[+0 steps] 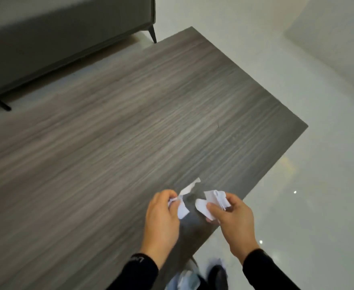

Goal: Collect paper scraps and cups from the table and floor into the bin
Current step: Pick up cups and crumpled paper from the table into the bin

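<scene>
My left hand (pixel 161 218) is closed on white paper scraps (pixel 184 203), one strip sticking up past the fingers. My right hand (pixel 232 218) grips a crumpled bunch of white paper scraps (pixel 212 200) between thumb and fingers. Both hands hover over the near right edge of the grey wood-grain table (pixel 130 122). No cup and no bin appear in view. The picture is blurred by motion.
A grey sofa (pixel 46 38) on thin black legs stands beyond the table at the upper left. Glossy pale floor (pixel 307 185) runs along the table's right side. My dark shoe (pixel 219 273) and a light trouser leg show below the table edge.
</scene>
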The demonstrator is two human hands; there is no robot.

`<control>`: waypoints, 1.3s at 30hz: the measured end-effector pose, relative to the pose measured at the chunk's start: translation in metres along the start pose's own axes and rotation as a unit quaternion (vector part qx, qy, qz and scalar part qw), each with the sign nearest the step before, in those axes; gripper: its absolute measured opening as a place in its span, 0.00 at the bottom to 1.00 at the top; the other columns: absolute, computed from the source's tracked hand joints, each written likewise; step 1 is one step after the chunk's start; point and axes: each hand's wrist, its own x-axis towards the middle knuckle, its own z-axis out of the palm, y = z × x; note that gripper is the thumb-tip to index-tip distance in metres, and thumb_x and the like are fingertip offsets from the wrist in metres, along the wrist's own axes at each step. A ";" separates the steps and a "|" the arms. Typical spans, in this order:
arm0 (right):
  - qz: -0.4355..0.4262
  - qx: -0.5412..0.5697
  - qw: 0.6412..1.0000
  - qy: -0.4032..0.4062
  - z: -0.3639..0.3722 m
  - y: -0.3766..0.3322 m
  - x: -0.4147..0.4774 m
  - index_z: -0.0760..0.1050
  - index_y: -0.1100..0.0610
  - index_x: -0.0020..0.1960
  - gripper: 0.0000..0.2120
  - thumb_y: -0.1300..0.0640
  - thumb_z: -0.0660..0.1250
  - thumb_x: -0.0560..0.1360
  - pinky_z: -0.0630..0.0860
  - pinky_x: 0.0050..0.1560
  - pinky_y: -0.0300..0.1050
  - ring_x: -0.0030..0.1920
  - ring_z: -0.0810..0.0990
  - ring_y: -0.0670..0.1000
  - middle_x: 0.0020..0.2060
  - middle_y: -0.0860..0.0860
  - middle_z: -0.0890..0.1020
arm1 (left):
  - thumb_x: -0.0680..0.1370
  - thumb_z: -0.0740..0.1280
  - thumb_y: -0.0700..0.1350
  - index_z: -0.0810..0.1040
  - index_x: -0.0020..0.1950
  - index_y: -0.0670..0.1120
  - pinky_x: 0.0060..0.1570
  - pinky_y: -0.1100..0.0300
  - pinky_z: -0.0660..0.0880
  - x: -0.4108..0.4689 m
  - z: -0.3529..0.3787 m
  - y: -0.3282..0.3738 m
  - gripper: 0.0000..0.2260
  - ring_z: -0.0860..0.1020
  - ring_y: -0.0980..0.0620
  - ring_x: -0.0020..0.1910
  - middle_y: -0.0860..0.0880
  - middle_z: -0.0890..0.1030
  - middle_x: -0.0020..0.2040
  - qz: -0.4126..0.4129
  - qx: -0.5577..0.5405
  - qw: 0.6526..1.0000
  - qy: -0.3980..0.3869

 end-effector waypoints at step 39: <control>0.173 -0.145 0.937 -0.268 0.058 0.263 -0.238 0.75 0.61 0.55 0.12 0.68 0.64 0.72 0.76 0.51 0.53 0.43 0.77 0.55 0.40 0.56 0.79 | 0.76 0.62 0.41 0.79 0.55 0.47 0.52 0.64 0.69 -0.327 -0.051 -0.241 0.11 0.78 0.48 0.54 0.47 0.82 0.55 -0.326 0.075 0.940 -0.068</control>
